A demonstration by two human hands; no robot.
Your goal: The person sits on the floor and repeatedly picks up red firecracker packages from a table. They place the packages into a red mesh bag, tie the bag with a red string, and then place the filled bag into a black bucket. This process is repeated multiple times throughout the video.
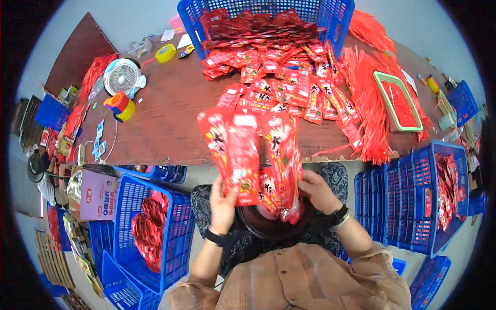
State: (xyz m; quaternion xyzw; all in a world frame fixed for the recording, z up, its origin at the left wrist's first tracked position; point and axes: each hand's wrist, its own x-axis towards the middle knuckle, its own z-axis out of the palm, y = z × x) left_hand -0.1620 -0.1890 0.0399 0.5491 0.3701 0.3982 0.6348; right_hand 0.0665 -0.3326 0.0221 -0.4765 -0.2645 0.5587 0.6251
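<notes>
My left hand (224,199) grips a small fan of red printed snack packets (242,162), one bearing a white blank patch near its top. In my right hand (319,192) is another bunch of red packets (283,162), blurred at the lower end. Both bunches are raised over my lap, at the table's front edge. Below them, a dark round container (252,224) rests between my knees, partly covered; more red packets (267,188) show between the two bunches. Beyond my hands, a loose heap of similar packets (286,93) spreads over the brown table (166,128).
A blue plastic crate (343,23), tipped towards me, spills packets onto the table. Red plastic ties (364,100) and a green tray (410,128) lie right. A fan (122,77) and tape rolls (166,53) stand left. Blue crates (180,240) with red packets flank me.
</notes>
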